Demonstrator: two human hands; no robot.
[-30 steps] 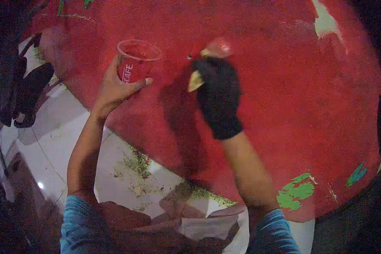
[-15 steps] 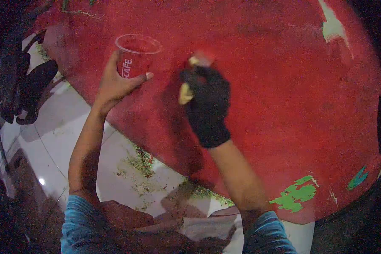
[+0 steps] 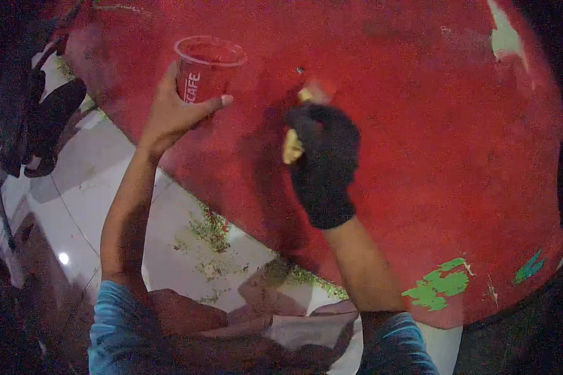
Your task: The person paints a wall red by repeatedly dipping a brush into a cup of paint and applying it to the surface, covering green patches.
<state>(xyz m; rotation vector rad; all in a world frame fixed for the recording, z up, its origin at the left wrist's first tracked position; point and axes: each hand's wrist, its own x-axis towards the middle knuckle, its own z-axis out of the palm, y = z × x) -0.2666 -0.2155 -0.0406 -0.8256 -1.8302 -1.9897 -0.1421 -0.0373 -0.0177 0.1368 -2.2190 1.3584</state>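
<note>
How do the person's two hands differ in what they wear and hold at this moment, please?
The left hand is bare, while the right hand wears a black glove. The left hand holds a clear plastic cup of red paint upright; the right hand grips a yellowish, blurred tool against the red surface. Both are raised before that surface, with blue sleeves.

one clear plastic cup [image 3: 207,67] of red paint; one brush [image 3: 301,119], blurred; two hands, one bare left hand [image 3: 172,112] and one black-gloved right hand [image 3: 324,159]; one red painted surface [image 3: 431,137]; two larger green patches [image 3: 438,289] of bare old paint.
</note>
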